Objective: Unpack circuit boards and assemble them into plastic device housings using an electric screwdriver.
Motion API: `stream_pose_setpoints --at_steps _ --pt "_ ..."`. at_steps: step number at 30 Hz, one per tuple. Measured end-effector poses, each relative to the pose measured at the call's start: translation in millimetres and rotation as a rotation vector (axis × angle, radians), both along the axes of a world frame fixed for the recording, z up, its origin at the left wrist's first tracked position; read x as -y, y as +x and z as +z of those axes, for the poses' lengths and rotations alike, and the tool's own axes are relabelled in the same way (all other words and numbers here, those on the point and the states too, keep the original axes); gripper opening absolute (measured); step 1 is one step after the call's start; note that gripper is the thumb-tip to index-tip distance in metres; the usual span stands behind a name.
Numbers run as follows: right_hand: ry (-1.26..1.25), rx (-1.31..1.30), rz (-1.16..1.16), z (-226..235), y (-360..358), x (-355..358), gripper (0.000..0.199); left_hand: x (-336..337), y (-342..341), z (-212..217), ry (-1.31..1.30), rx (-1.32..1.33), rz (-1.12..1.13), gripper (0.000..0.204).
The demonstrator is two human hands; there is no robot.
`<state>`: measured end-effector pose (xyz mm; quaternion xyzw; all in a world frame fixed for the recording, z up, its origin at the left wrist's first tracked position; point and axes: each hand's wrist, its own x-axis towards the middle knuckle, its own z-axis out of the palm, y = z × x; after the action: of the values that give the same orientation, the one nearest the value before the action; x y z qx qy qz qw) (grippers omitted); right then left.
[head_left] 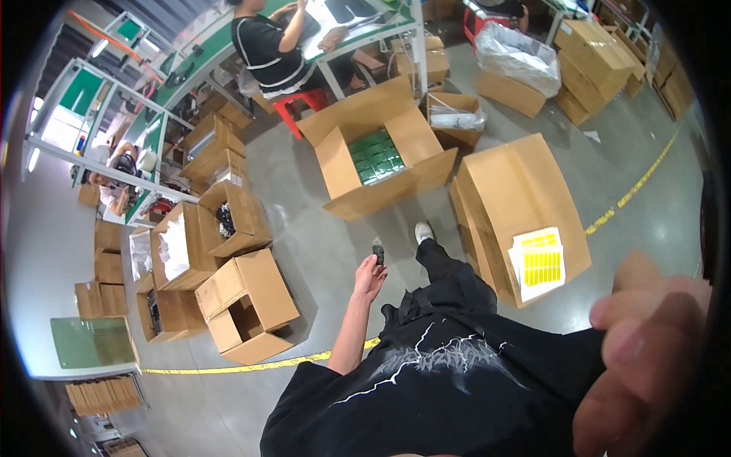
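Observation:
My left hand (pixel 369 279) is closed on a small dark piece (pixel 378 252) with what looks like clear wrapping at its top; its exact kind is too small to make out. The hand is held out over the grey floor, in front of an open carton (pixel 426 181) with green packs (pixel 376 158) inside. Very close to the camera at the right edge, my right hand (pixel 647 350) looks large and blurred. Its fingers seem bent, but whether they hold anything does not show. Label sheets in yellow and white (pixel 542 266) lie on a closed carton (pixel 518 183) at the right.
Several open cartons (pixel 247 293) stand to the left, one with black parts (pixel 225 219). A person (pixel 266 49) sits on a red stool (pixel 293 110) at a green-topped workbench (pixel 358 34). Stacked cartons (pixel 598 61) stand far right. Yellow tape (pixel 259 366) marks the floor.

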<state>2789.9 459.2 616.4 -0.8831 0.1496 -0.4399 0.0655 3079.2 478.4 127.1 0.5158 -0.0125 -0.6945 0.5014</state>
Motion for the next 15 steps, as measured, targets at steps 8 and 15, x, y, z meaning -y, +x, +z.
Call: stream_pose_setpoints --at_steps 8,15 --pt "0.064 -0.165 0.086 -5 -11 131 0.024 134 32 -16 0.033 0.019 -0.029 0.02" --pt "-0.287 0.235 -0.308 -53 0 262 0.002 254 71 -17 0.158 0.157 -0.036 0.02"
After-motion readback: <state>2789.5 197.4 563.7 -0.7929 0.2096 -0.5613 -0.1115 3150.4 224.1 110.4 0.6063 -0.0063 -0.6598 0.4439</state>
